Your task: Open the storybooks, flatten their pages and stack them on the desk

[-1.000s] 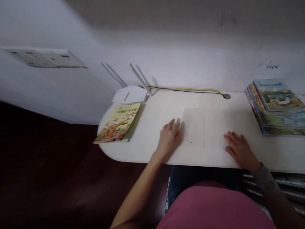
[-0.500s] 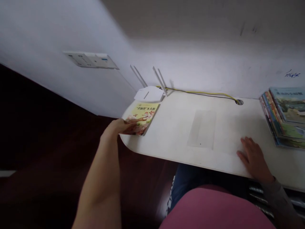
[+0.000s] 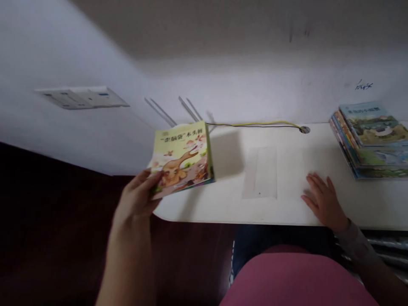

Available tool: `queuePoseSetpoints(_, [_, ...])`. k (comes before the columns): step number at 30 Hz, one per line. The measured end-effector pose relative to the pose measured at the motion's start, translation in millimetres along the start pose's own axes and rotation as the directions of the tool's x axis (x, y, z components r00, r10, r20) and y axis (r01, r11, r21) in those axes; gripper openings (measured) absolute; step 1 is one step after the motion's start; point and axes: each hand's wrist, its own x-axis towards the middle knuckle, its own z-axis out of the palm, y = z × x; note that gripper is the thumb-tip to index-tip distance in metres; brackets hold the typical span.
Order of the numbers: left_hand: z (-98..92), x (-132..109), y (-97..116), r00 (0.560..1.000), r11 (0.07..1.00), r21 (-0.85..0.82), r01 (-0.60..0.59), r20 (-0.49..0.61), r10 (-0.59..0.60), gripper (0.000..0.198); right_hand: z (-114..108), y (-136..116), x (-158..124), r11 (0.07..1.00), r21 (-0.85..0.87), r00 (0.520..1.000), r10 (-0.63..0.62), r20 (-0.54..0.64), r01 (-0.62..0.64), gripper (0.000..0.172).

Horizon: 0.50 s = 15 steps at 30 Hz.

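Note:
My left hand is closed on the lower left corner of a small stack of picture books, thumb on top. The top cover is yellow with Chinese characters and a cartoon animal; other coloured edges show beneath it. The books are tilted and held above the left end of the white desk, casting a shadow on it. My right hand rests palm down on the desk, fingers apart, with nothing in it. A clear plastic sleeve lies flat on the desk to its left.
A taller stack of picture books stands at the right. Behind the held books, router antennas rise; the router body is mostly hidden. Yellow and black cables run along the wall to a cable hole. A socket panel is on the left wall.
My left hand has lifted the yellow-covered books off the desk, where they lay before the router. My right hand still rests on the desk. The view has shifted slightly.

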Motion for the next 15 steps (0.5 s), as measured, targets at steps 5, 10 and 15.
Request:
queuePoseSetpoints(5, [126.8,-63,-55,0.933,0.963,-0.262,0.06,0.357,0.039,0.047,7,-56,20,0.716,0.698,0.997,-0.049,0.063,-0.009,0.078])
queuePoseSetpoints(10, [209.8,-103,-108,0.815,0.973,-0.217,0.082,0.577,0.06,0.042,18,-65,23,0.63,0.753,0.92,0.382,-0.09,-0.188,0.051])
queuePoseSetpoints(15, [197.0,-81,-115,0.627,0.763,0.247,-0.598,0.737,0.252,0.036,23,-40,20,0.668,0.647,0.778,0.602,-0.18,-0.368,0.057])
